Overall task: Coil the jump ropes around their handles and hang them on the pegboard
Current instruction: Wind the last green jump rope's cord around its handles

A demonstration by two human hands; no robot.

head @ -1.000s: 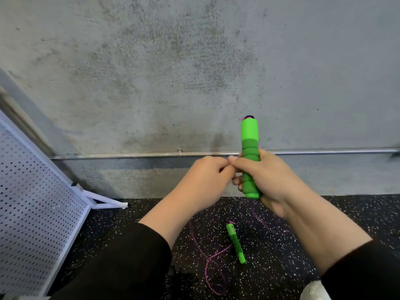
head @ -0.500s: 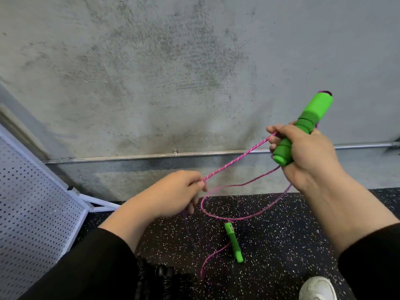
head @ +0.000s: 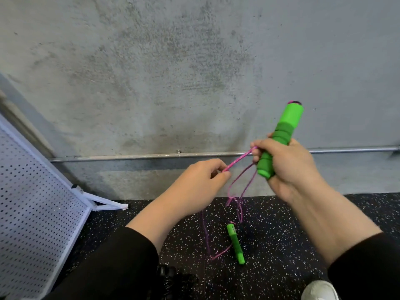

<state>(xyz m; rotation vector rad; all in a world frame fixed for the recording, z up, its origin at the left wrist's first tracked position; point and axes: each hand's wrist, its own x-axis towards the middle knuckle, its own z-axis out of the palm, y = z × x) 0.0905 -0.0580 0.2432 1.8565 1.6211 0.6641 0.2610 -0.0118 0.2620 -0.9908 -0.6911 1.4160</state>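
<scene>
Head view: a green handle [head: 279, 139] is gripped by the right hand [head: 287, 165], fingers curled round it, top tilted up-right. The pink rope [head: 239, 158] is pinched by the left hand [head: 201, 182] w/ thumb and fingertips, taut between both hands. Rest of rope hangs in loops to the floor [head: 281, 245], where the 2nd handle [head: 236, 243] lies. Pegboard [head: 32, 213] is cut off at left. A label on the 2nd handle can't be read.

Even soft daylight, sharp focus, wide-angle edge bending.
</scene>
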